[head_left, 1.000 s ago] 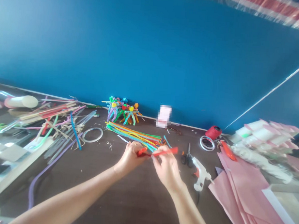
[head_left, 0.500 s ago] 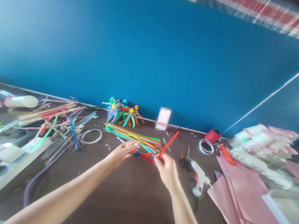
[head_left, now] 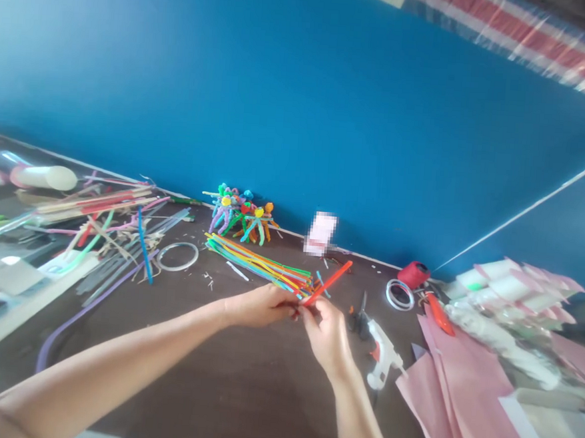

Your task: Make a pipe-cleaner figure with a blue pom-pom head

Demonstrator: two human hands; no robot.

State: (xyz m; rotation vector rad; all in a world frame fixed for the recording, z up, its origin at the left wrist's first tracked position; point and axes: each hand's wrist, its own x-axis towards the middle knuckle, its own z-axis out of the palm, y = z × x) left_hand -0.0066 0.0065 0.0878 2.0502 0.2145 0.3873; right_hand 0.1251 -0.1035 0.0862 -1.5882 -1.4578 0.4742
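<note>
Head view: left hand (head_left: pixel 259 307) and right hand (head_left: pixel 327 338) close together, fingertips pinching a red pipe cleaner (head_left: pixel 327 283) over a dark tabletop (head_left: pixel 240 389), just beside a bundle of multicoloured pipe cleaners (head_left: pixel 259 269). Nearby, a white glue gun (head_left: pixel 382 355) and black-handled scissors (head_left: pixel 360 324). Against the blue wall (head_left: pixel 301 99), a blurred card (head_left: pixel 320 234), its print unreadable.

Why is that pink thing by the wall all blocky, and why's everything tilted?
In the head view, the pale pink thing is pixelated, hiding its details; the whole picture tilts, so the dark tabletop slopes; the red pipe cleaner in the right hand looks fairly sharp.
</note>
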